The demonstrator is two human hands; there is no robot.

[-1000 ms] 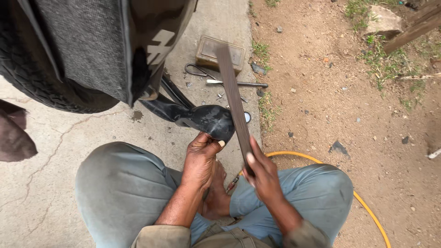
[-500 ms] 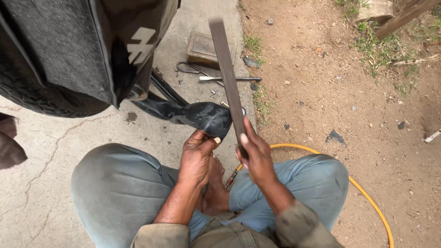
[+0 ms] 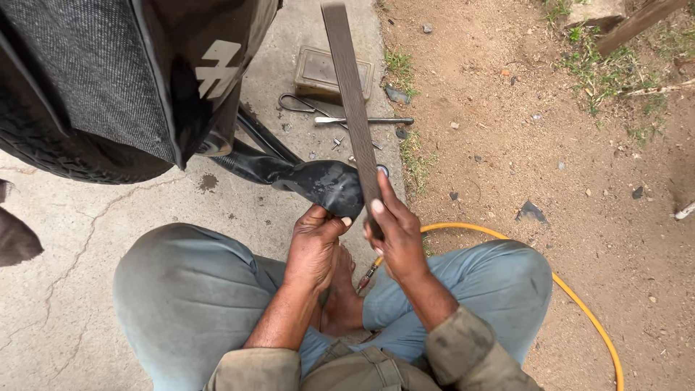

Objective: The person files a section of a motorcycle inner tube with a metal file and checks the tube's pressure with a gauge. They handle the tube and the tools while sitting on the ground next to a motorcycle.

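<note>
While left hand point(image 3: 313, 242) pinches black inner tube point(image 3: 318, 181), right hand point(image 3: 394, 232) grips long flat file point(image 3: 352, 101); filing apparently unfinished

Hands: two were in view, the bare left hand point(image 3: 313, 242) and the bare right hand point(image 3: 397, 232).
Long flat dark metal files point(image 3: 352, 108): one.
Black rubber inner tubes point(image 3: 318, 181): one.
Large black tyres point(image 3: 69, 156): one.
Flat rectangular brownish tins point(image 3: 333, 72): one.
Thin yellow hoses point(image 3: 579, 304): one.
Slim metal hand tools point(image 3: 365, 121) lying on the grey concrete: one was clearly seen; beside it lay a bent wire piece, too small to tell.
</note>
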